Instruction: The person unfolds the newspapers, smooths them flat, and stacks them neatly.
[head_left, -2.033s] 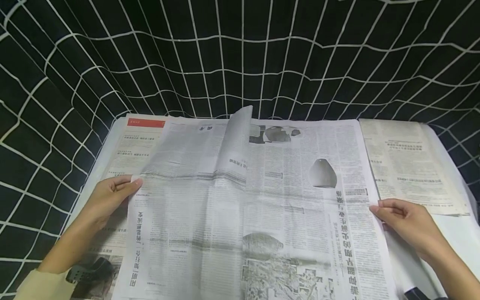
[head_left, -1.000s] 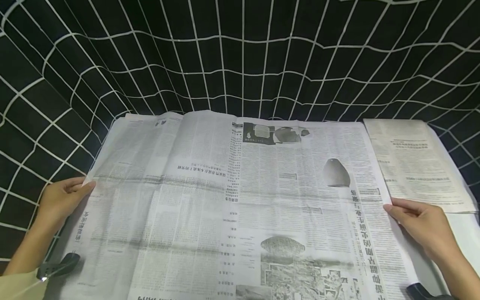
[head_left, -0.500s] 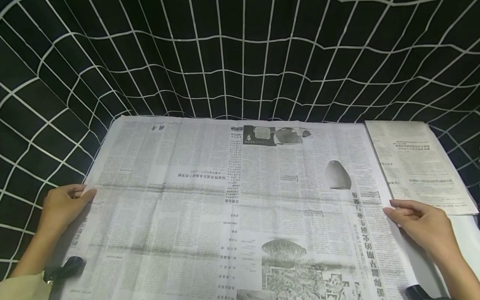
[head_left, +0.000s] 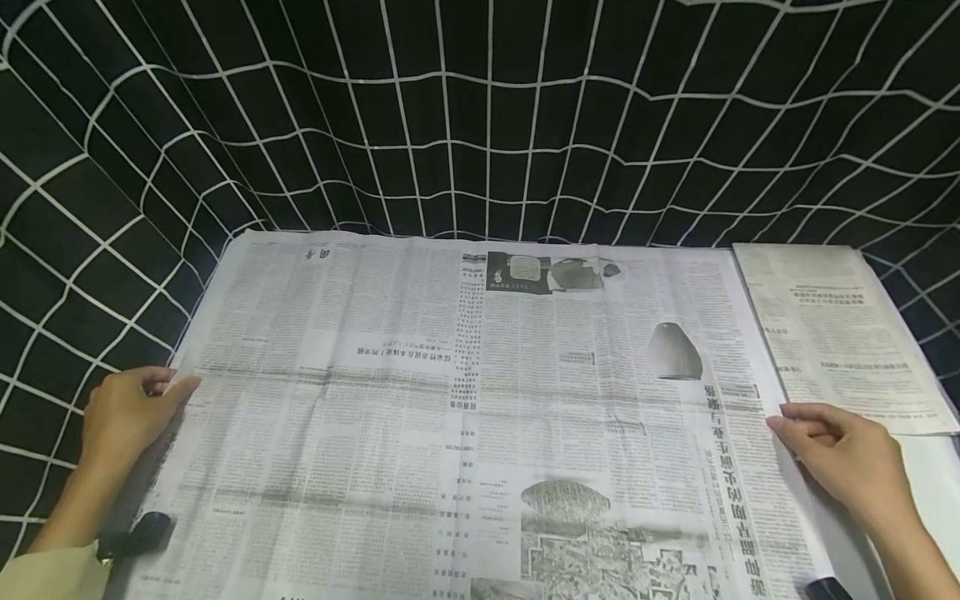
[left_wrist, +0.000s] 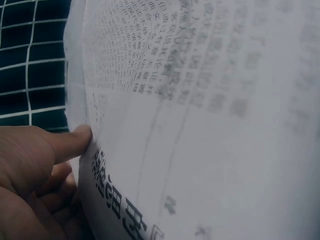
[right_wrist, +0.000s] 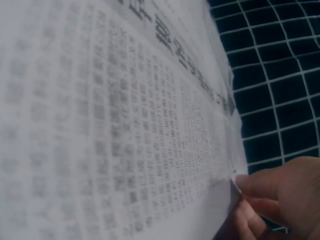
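Note:
A wide newspaper (head_left: 405, 400) lies unfolded across the table, its print upside down in the head view, with crease lines running across it. My left hand (head_left: 131, 417) pinches its left edge, thumb on top and fingers underneath. At the opposite side my right hand (head_left: 847, 454) pinches the right edge between thumb and fingers. The left wrist view shows the left thumb (left_wrist: 75, 142) on the sheet's margin beside bold characters. In the right wrist view the right thumb (right_wrist: 260, 182) presses on the paper's edge.
A folded, yellower newspaper (head_left: 840, 333) lies at the right, beside the open sheet. White table surface (head_left: 930, 467) shows at the far right. Black cloth with a white grid (head_left: 480, 125) rises behind and at both sides.
My left hand has moved left, drawing the folded-over left half out flat and covering the papers below it. The right hand has shifted slightly right. The raised fold in the middle has flattened.

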